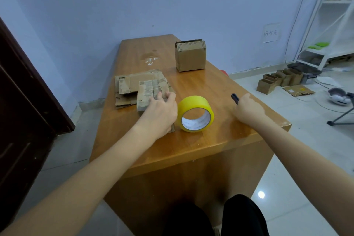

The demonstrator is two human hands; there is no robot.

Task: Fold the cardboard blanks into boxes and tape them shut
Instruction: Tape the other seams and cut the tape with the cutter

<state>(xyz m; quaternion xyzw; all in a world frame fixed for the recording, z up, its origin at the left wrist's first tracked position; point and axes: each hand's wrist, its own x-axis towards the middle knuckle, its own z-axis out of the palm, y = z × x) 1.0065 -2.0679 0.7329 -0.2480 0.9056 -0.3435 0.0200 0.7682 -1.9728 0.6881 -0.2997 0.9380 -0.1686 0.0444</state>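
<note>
Left hand (161, 110) on the blanks (145, 90) at 10 o'clock on the desk (201, 140), fingers curled over the top blank's edge; tape (195, 114) upright just beside it; right hand (248, 108) at 3 o'clock, fingers closed on a dark tool (235, 98); box (190, 55) at 12.

table (191, 86): glossy varnished wood
blanks (132, 86): matt brown cardboard, printed
box (190, 57): matt corrugated cardboard
tape (195, 113): shiny yellow plastic film

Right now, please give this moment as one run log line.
left hand: grasping flat cardboard blank | right hand: on dark tool, grip unclear | yellow tape roll: untouched | folded box: table's far end
</note>
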